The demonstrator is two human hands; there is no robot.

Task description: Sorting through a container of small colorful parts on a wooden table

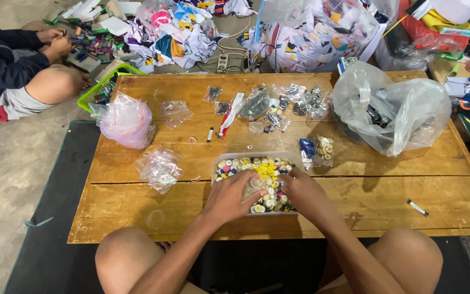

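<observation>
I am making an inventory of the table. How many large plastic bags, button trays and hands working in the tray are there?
Large bags: 2, a clear one and a pink one
Button tray: 1
Hands in tray: 2, left hand and right hand
Total: 5

My left hand (234, 195) lies palm down in front of me, knuckles up, fingers curled and pointing toward one o'clock. My right hand (304, 191) sits just beside it at its three o'clock, also palm down, fingers bent and aimed toward eleven o'clock, so the two sets of fingertips nearly meet. Whether either hand grips anything, I cannot tell. My left forearm runs back from the wrist toward seven o'clock, my right forearm toward five o'clock, both bare. My bare knees rise at the bottom, one at seven o'clock, the other at five o'clock, spread well apart.
</observation>
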